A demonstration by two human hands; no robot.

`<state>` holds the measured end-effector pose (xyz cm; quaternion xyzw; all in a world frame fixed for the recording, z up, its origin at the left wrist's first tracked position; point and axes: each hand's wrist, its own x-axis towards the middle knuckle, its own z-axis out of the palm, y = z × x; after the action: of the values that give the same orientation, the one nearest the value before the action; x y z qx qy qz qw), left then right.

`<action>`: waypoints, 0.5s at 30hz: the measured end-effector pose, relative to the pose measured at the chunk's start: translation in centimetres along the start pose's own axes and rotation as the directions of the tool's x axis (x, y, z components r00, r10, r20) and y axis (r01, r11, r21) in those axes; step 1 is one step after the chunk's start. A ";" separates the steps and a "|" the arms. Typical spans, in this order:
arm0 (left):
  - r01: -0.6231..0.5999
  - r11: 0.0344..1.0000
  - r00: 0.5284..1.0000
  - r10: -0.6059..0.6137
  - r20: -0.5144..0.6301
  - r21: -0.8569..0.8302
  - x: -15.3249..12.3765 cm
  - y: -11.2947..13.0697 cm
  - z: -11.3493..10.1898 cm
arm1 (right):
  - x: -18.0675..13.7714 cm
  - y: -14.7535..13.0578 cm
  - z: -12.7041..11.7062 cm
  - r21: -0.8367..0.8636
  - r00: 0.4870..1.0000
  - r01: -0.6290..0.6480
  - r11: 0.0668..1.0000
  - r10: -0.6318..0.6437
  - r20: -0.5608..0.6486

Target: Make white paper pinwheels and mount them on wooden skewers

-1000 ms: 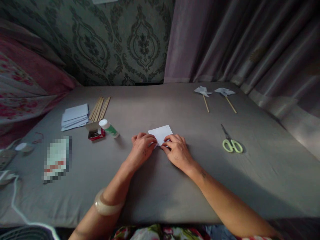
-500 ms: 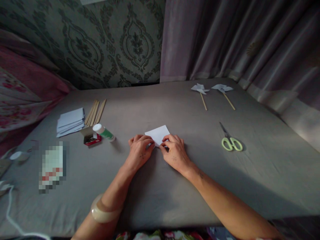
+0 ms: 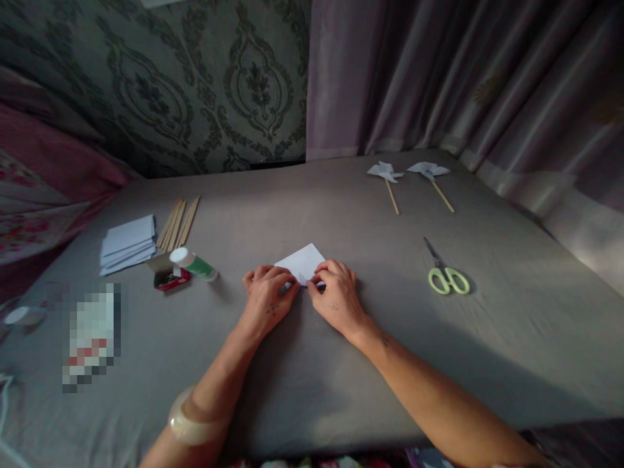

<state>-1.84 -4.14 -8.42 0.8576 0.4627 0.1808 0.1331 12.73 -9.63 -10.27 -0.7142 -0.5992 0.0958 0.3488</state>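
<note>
A small white sheet of paper [image 3: 302, 262] lies on the grey cloth surface [image 3: 312, 364] in the middle. My left hand [image 3: 266, 300] and my right hand [image 3: 336, 296] sit side by side on its near edge, fingers curled and pinching the paper between them. The near corner of the sheet is hidden under my fingertips.
At the left lie a stack of white paper sheets [image 3: 127, 242], several wooden sticks [image 3: 178, 222], a glue stick [image 3: 192, 264] and a small red box [image 3: 167, 276]. Green-handled scissors [image 3: 446, 276] lie to the right. Two paper pinwheels [image 3: 387, 175] on sticks rest at the back right near the curtain.
My hands stay on the paper's near edge; the sheet's far corner now points more sharply away from me. The view has drifted a little to the right.
</note>
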 end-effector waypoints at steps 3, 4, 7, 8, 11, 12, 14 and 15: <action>-0.012 1.000 1.000 0.012 0.004 0.018 0.0 0.1 0.0 | 0.1 0.0 -0.2 0.003 1.000 -0.003 1.000 0.003 0.002; -0.014 1.000 1.000 0.014 0.009 0.022 0.0 0.1 0.0 | 0.1 0.1 -0.3 0.003 1.000 0.001 1.000 -0.001 0.008; -0.028 0.999 0.999 0.028 0.025 0.030 -0.1 0.1 -0.1 | 0.0 0.4 -0.6 0.004 0.999 0.019 1.000 -0.019 0.037; -0.040 0.999 0.999 0.039 0.029 0.035 -0.2 0.1 -0.1 | 0.0 0.4 -0.7 0.007 0.999 0.027 1.000 -0.028 0.047; -0.076 0.995 0.997 0.074 0.030 0.062 -0.3 0.0 -0.2 | 0.1 0.6 -0.7 0.022 0.995 0.064 0.998 -0.066 0.072; -0.083 0.994 0.996 0.081 0.028 0.072 -0.3 -0.1 -0.2 | 0.2 0.6 -0.7 0.026 0.995 0.071 0.997 -0.073 0.075; -0.087 0.993 0.996 0.085 0.024 0.084 -0.4 -0.1 -0.1 | 0.3 0.5 -0.5 0.034 0.995 0.064 0.997 -0.066 0.072; -0.087 0.993 0.996 0.086 0.023 0.085 -0.4 -0.1 -0.1 | 0.4 0.5 -0.5 0.037 0.996 0.054 0.998 -0.057 0.067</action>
<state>-2.17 -4.39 -8.42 0.8835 0.4312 0.1581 0.0923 13.49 -9.45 -10.11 -0.6873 -0.6286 0.1209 0.3433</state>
